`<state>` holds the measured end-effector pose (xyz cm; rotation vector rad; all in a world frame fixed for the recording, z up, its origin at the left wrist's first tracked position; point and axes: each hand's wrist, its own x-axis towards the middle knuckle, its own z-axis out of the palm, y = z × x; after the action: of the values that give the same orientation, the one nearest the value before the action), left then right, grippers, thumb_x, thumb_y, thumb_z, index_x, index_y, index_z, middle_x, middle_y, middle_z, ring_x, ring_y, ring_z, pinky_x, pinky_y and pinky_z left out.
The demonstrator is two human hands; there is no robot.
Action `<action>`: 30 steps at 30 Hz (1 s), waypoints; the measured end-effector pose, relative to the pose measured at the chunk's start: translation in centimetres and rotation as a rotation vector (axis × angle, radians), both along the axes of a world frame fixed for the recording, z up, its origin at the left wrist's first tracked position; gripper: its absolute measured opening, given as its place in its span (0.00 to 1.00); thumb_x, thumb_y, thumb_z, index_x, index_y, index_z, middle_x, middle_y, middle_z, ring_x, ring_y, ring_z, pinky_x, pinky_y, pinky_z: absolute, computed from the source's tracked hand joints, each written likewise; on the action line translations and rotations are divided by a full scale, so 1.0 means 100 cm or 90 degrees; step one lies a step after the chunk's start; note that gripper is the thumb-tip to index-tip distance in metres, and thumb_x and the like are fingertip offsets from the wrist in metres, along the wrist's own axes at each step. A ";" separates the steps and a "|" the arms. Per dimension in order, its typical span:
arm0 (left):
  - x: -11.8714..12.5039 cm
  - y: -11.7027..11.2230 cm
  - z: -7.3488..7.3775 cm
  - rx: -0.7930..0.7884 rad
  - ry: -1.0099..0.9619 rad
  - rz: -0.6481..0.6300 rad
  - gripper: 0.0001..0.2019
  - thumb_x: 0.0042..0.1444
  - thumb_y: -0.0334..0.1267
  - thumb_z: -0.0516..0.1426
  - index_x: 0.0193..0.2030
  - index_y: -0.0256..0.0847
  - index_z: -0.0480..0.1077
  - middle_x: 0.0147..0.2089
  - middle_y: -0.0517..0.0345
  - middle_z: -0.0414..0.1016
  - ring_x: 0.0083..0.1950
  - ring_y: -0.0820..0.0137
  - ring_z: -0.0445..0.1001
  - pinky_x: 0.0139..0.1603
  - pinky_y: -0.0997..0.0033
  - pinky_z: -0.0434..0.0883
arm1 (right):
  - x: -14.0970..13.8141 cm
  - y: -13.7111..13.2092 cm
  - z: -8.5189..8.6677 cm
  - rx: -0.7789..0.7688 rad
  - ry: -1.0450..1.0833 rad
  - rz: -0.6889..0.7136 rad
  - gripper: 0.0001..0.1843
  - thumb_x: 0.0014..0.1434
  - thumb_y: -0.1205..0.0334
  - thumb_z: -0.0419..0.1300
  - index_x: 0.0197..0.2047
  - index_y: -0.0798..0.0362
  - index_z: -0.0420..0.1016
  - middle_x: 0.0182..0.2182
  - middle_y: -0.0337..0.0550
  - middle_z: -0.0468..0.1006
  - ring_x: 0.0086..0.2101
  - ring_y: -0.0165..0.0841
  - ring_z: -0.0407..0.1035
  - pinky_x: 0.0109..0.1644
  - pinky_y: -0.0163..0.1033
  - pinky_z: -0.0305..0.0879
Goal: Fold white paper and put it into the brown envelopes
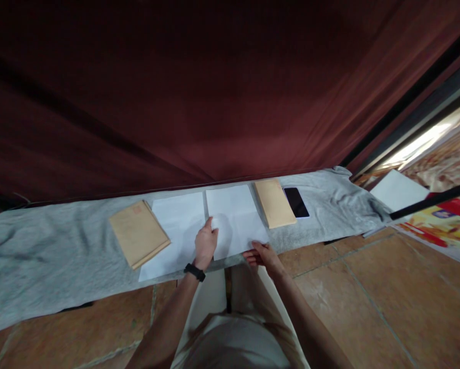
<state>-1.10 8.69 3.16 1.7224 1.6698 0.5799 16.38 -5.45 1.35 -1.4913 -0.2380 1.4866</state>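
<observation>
Two white sheets of paper lie side by side on a grey cloth. My left hand, with a black band on its wrist, is closed at the left edge of the right sheet, thumb and forefinger together there. At that sheet's lower right corner, my right hand pinches the paper, thumb on top and fingers underneath. The left sheet runs partly under a small stack of brown envelopes. Right of the sheets lies another brown envelope, close to a dark-screened phone.
The grey cloth covers a long narrow surface before me. Behind it hangs a dark red fabric. A dark metal bar slants at the right, near a red and yellow printed package. Brown floor tiles show below.
</observation>
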 end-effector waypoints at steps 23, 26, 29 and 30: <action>0.040 -0.033 -0.018 0.362 0.284 -0.292 0.26 0.68 0.34 0.46 0.72 0.32 0.58 0.75 0.39 0.55 0.76 0.54 0.53 0.73 0.50 0.57 | 0.007 0.051 0.004 0.380 -0.716 0.146 0.25 0.72 0.53 0.44 0.62 0.52 0.73 0.60 0.50 0.75 0.61 0.39 0.67 0.67 0.48 0.63; 0.054 -0.037 -0.039 0.347 0.290 -0.320 0.30 0.65 0.31 0.47 0.74 0.30 0.52 0.76 0.39 0.51 0.78 0.53 0.46 0.75 0.45 0.52 | 0.005 0.073 -0.013 0.386 -0.879 0.248 0.27 0.74 0.55 0.42 0.67 0.55 0.68 0.66 0.51 0.68 0.67 0.39 0.59 0.72 0.52 0.55; 0.057 -0.037 -0.055 0.331 0.317 -0.320 0.32 0.65 0.31 0.48 0.75 0.29 0.50 0.76 0.37 0.50 0.78 0.53 0.44 0.76 0.43 0.48 | 0.008 0.083 -0.026 0.364 -1.000 0.356 0.27 0.74 0.55 0.43 0.69 0.55 0.65 0.68 0.50 0.64 0.69 0.39 0.55 0.73 0.54 0.49; 0.057 -0.037 -0.058 0.332 0.323 -0.323 0.32 0.65 0.32 0.48 0.75 0.29 0.50 0.77 0.36 0.50 0.79 0.53 0.44 0.76 0.43 0.47 | 0.010 0.085 -0.029 0.353 -1.027 0.378 0.27 0.74 0.56 0.43 0.70 0.55 0.64 0.69 0.50 0.63 0.69 0.40 0.55 0.73 0.54 0.48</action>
<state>4.59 4.99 -2.60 2.7423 1.3580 0.3652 17.40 3.08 -1.57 -1.8380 -1.9585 0.1418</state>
